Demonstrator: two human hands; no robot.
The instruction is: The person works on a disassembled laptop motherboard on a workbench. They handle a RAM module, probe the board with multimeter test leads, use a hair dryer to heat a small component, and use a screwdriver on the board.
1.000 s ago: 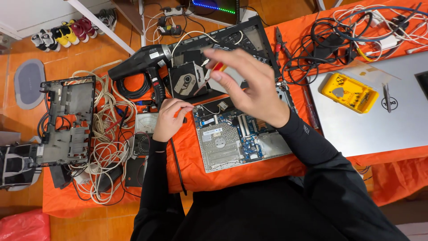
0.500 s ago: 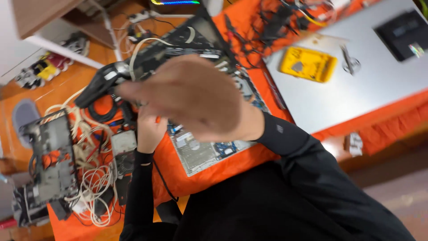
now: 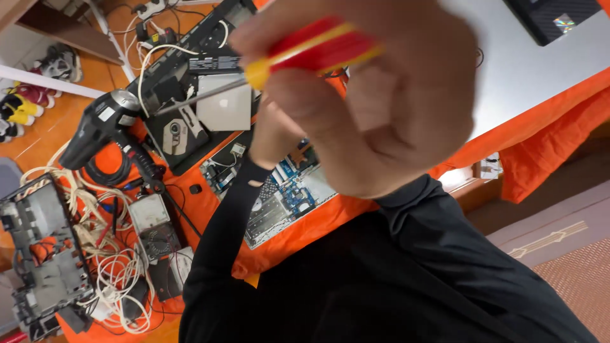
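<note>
My right hand (image 3: 394, 108) is raised close to the camera and fills the upper middle of the view. It grips a screwdriver with a red and yellow handle (image 3: 318, 47), whose metal shaft points left. Behind it, my left hand (image 3: 273, 136) rests on the opened laptop base with its bare circuit board (image 3: 279, 203). The fingers of that hand are largely hidden by the right hand. The laptop base lies on an orange cloth (image 3: 527, 133) covering the table.
A black heat gun (image 3: 95, 127) and an optical drive (image 3: 175, 136) lie left of the board. A tangle of white cables (image 3: 114, 267) and a stripped grey chassis (image 3: 38, 254) sit at the far left. A silver laptop lid (image 3: 527, 70) is at the upper right. Shoes (image 3: 25, 105) stand on the floor.
My right hand with the screwdriver has risen from the laptop toward the camera. The view has tilted and shifted. My left hand stays on the board.
</note>
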